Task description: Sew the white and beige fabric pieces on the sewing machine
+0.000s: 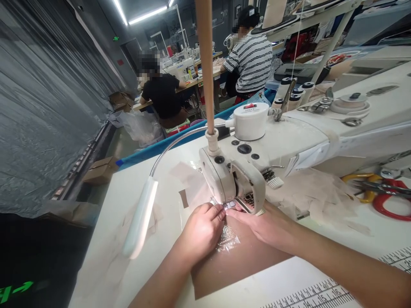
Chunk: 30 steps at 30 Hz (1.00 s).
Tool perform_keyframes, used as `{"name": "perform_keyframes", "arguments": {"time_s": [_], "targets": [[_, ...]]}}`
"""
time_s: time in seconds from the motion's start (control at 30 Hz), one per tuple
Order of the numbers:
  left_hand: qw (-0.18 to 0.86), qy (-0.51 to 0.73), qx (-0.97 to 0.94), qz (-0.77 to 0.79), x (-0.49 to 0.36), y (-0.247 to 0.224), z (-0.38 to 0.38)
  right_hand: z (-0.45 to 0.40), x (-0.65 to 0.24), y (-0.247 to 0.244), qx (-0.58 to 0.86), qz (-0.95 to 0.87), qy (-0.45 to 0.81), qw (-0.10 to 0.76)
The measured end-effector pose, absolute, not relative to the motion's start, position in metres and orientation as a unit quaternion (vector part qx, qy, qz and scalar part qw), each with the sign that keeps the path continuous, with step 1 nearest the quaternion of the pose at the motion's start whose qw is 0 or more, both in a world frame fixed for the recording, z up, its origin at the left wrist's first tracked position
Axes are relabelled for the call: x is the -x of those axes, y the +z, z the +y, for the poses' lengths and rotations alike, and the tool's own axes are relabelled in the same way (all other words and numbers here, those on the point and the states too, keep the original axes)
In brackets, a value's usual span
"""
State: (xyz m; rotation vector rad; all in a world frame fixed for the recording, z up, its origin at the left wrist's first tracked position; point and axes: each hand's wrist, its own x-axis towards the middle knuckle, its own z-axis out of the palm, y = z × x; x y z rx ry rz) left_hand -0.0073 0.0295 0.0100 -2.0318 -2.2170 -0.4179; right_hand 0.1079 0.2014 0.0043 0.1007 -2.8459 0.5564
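Observation:
At the needle area of a white sewing machine [221, 179], my left hand [204, 229] is closed, its fingertips pressed together beside the presser foot [229, 205]. My right hand [269, 224] reaches in from the other side, thumb pointing at the foot. Its other fingers are partly hidden by the machine head, and they seem to pinch at the same spot. Whatever the fingertips hold is too small and covered to name. Under both hands lies a brown sheet [247, 261], with a shiny clear patch [228, 239] near the left hand.
A lamp [141, 220] on a bent metal neck stands left of my hands. Sheer beige fabric [314, 196], red-handled scissors [393, 201] and yellow-handled scissors [362, 186] lie right. A printed ruler [321, 295] edges the table's front. Two people sit at machines beyond.

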Motion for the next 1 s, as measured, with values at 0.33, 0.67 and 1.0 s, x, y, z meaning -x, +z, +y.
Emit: {"name": "perform_keyframes", "arguments": {"time_s": [0.33, 0.67, 1.0], "targets": [[0.078, -0.113, 0.649, -0.748, 0.009, 0.011, 0.035, 0.201, -0.110, 0.001, -0.025, -0.969, 0.213, 0.123], [0.094, -0.138, 0.640, -0.750, 0.014, 0.006, 0.036, 0.203, -0.110, 0.005, -0.070, -0.973, 0.154, 0.159], [0.059, -0.193, 0.623, -0.756, 0.014, 0.005, 0.033, 0.204, -0.113, -0.006, -0.062, -0.973, 0.138, 0.176]]}}
